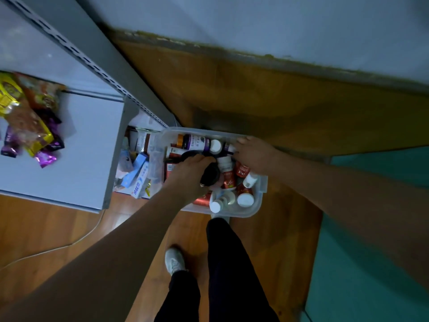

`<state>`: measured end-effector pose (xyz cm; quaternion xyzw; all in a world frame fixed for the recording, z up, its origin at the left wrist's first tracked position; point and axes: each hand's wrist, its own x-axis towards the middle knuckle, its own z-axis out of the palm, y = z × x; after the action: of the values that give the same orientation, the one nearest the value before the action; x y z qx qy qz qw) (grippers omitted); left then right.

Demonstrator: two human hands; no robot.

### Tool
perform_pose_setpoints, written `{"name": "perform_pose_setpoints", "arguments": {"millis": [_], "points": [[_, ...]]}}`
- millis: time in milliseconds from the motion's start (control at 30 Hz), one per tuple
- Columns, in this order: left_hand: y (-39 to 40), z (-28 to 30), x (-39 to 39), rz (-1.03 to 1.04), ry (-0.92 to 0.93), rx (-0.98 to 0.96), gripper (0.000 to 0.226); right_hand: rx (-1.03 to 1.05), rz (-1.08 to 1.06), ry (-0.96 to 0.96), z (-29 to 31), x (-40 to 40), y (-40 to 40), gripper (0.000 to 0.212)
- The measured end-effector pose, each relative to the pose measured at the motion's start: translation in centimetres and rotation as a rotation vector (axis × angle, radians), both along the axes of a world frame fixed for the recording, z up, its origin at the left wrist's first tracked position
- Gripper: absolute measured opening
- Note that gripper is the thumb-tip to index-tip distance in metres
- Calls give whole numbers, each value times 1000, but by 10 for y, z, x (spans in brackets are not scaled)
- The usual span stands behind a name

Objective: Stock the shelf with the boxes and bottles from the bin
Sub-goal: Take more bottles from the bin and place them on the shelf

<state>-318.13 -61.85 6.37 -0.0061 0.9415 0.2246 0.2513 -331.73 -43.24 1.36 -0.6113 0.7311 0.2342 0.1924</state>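
Note:
A clear plastic bin (259,182) stands on the wooden floor, full of lying bottles. Among them are a large purple-labelled bottle (197,141) and several red bottles with white caps (245,197). My left hand (189,176) reaches into the bin's middle and grips a dark bottle (210,175). My right hand (254,154) is at the bin's far right side, its thumb and fingers curled round a small purple-labelled bottle (228,147), which they mostly hide. The grey shelf (88,145) stands to the left of the bin.
Snack packets (27,117) lie on the shelf's upper board. Blue and white boxes (137,173) crowd the lower level beside the bin. My legs and a white shoe (174,261) are just behind the bin. A teal mat (371,252) covers the floor on the right, and a thin cable (58,249) runs across the floor on the left.

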Motion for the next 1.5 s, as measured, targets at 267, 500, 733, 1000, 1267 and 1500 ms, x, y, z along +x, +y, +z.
{"name": "perform_pose_setpoints", "arguments": {"millis": [267, 500, 733, 1000, 1267, 1500], "points": [[-13, 61, 29, 526, 47, 278, 61, -318, -793, -347, 77, 12, 21, 64], [-32, 142, 137, 1198, 15, 637, 58, -799, -1414, -695, 166, 104, -10, 46], [-72, 209, 305, 1686, 237, 1213, 16, -966, -1577, -1142, 261, 252, -96, 43], [-141, 274, 469, 1595, 619, 1702, 85, -1029, -1221, -1450, 368, 400, -224, 66], [-182, 351, 531, 1377, 816, 1543, 104, -849, -1240, -1933, 456, 463, -349, 61], [-262, 385, 542, 1448, 891, 1379, 69, -728, -1052, -2014, 497, 471, -462, 66]]}}
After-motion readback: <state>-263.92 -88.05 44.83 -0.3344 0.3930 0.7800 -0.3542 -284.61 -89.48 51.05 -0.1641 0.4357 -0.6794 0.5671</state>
